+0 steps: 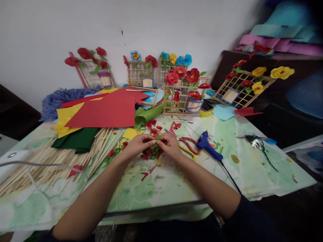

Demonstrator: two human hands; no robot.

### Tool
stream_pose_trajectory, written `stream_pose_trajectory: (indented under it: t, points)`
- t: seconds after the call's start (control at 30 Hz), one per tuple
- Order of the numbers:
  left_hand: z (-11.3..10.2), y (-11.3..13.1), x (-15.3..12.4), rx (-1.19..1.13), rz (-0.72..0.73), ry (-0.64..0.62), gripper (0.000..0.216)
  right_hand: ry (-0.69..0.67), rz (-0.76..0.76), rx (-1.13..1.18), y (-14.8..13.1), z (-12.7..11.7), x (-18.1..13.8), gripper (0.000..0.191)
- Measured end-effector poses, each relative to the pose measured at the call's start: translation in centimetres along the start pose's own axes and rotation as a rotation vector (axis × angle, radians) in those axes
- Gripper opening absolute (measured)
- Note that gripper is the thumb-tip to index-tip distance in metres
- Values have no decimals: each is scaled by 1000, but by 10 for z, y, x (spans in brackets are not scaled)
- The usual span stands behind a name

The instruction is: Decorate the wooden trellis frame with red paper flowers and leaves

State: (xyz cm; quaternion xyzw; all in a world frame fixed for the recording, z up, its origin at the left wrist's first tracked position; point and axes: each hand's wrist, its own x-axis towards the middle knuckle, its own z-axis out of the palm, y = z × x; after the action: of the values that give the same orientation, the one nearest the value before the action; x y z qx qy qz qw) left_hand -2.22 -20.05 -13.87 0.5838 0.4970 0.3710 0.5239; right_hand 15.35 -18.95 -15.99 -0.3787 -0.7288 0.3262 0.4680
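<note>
A small green paper leaf is pinched between my two hands over the middle of the table. My left hand closes on its left side, thumb against fingers. From the other side, my right hand pinches it in the same way. Red and green paper scraps lie just beneath my hands. Right of my right hand are scissors with red and yellow on the handles. A blue glue gun rests beyond them, its cord running toward the front edge.
Wooden sticks and a white cable cover the left side. Red paper sheets and blue yarn lie behind. Stick trellises with paper flowers, one in front, stand along the wall. A dark cabinet is at right.
</note>
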Motion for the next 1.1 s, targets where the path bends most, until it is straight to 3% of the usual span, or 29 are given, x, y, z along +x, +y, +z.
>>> stream_pose_trajectory:
  t: [0.13, 0.3, 0.47, 0.6, 0.7, 0.83, 0.93, 1.1]
  points:
    - [2, -3, -1, -10, -47, -43, 32, -13, 37, 21, 2, 1, 0, 22]
    - [2, -3, -1, -17, -61, -26, 32, 70, 120, 132, 7, 1, 0, 24]
    - [-2, -5, 4, 192, -6, 148, 29, 145, 118, 201, 3, -5, 3, 24]
    - [-5, -5, 4, 563, 241, 337, 23, 251, 116, 214, 5, -11, 7, 23]
    - [2, -2, 0, 734, 416, 206, 20, 300, 130, 223, 8, -14, 8, 20]
    - [17, 2, -7, 930, 406, -17, 24, 279, 124, 194, 5, -14, 8, 19]
    - [22, 1, -8, 971, 376, -62, 22, 291, 103, 162, 1, -13, 8, 19]
    - [18, -5, -5, 825, 361, -66, 23, 280, 129, 183, -4, -11, 6, 17]
